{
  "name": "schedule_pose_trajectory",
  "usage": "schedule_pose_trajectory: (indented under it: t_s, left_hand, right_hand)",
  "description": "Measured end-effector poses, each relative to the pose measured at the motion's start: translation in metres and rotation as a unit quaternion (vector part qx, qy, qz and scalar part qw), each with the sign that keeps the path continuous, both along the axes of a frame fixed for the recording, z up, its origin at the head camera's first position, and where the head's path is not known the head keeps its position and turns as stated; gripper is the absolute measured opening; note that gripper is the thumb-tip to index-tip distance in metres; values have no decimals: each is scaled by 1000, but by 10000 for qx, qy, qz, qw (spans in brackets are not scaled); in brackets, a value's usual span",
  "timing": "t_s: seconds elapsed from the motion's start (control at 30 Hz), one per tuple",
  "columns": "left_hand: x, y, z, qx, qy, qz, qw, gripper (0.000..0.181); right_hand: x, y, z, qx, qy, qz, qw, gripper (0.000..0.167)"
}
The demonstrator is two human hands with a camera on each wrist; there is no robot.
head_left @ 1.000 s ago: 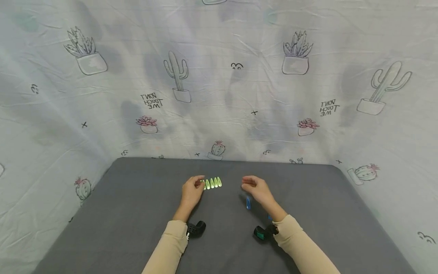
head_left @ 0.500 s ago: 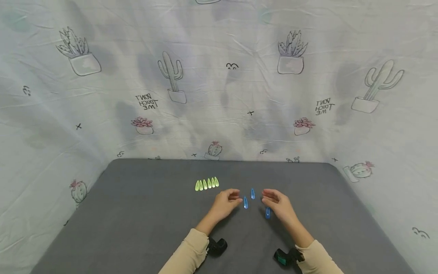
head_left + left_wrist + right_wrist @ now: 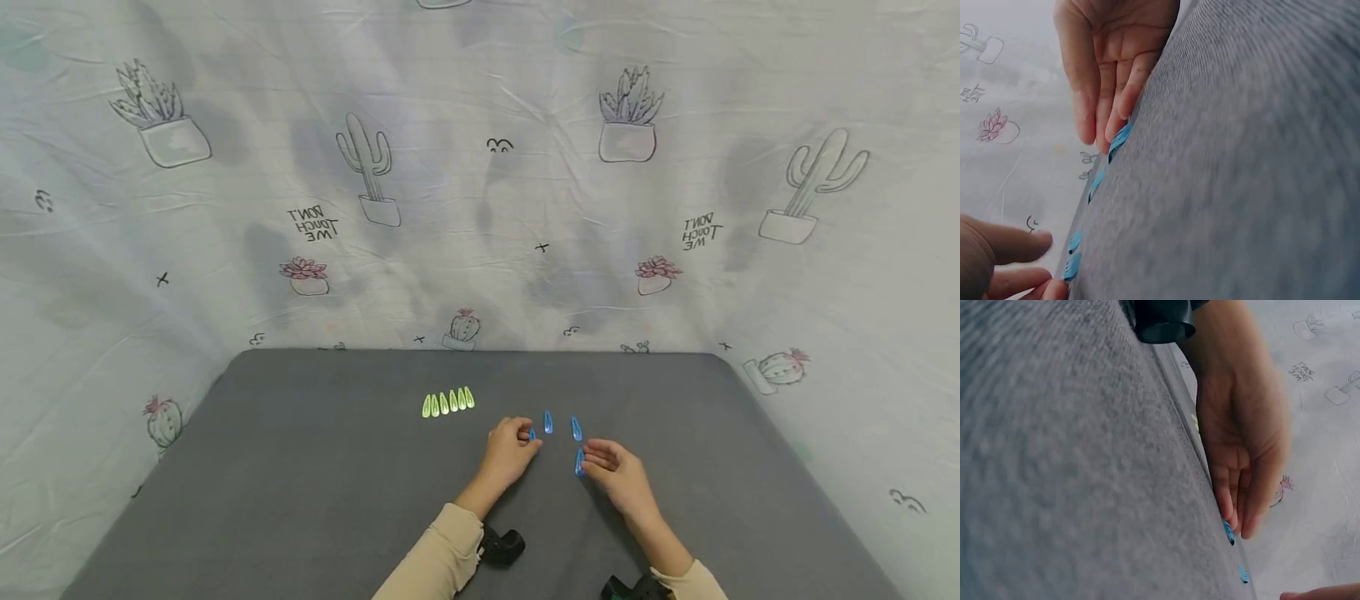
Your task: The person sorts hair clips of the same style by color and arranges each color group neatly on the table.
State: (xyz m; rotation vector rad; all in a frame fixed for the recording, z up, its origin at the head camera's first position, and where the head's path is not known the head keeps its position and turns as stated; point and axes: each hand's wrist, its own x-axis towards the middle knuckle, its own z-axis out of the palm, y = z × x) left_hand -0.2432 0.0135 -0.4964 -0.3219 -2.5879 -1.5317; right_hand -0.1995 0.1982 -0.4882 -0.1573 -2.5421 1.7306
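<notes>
Several blue snap hair clips lie apart on the grey table. My left hand (image 3: 507,454) is at the leftmost blue clip (image 3: 532,434), its fingertips beside or touching it and partly covering it. In the left wrist view the thumb stands apart from those fingers. My right hand (image 3: 621,479) reaches to the nearest blue clip (image 3: 580,462), fingertips at its right edge, thumb not closed over it. Two more blue clips, one on the left (image 3: 548,422) and one on the right (image 3: 576,428), lie just beyond the hands. The right wrist view shows mostly the left hand (image 3: 1241,437).
A neat row of several yellow-green hair clips (image 3: 448,402) lies farther back to the left. The grey table (image 3: 300,500) ends at a white cloth (image 3: 420,275) printed with cacti. A black wrist camera (image 3: 502,547) sits on the left wrist.
My left hand has left the yellow-green row and moved right and nearer to the blue clips. The right hand has come down toward me, uncovering blue clips.
</notes>
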Motion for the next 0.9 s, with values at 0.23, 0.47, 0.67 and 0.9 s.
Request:
schedule_pose_trajectory:
  t_s: [0.23, 0.47, 0.67, 0.9]
  left_hand:
    - [-4, 7, -5, -376, 339, 360, 9981, 27]
    - [-6, 11, -5, -847, 488, 574, 9936, 20]
    - [-4, 14, -1, -1484, 536, 668, 9852, 19]
    - [-2, 14, 2, -1521, 489, 752, 9843, 15]
  right_hand:
    - [-4, -6, -5, 1446, 565, -287, 9875, 33]
    - [-8, -9, -5, 1881, 638, -342, 9795, 29]
    - [-10, -8, 1, 1950, 323, -260, 9799, 27]
    - [-11, -7, 1, 1766, 206, -273, 9837, 25]
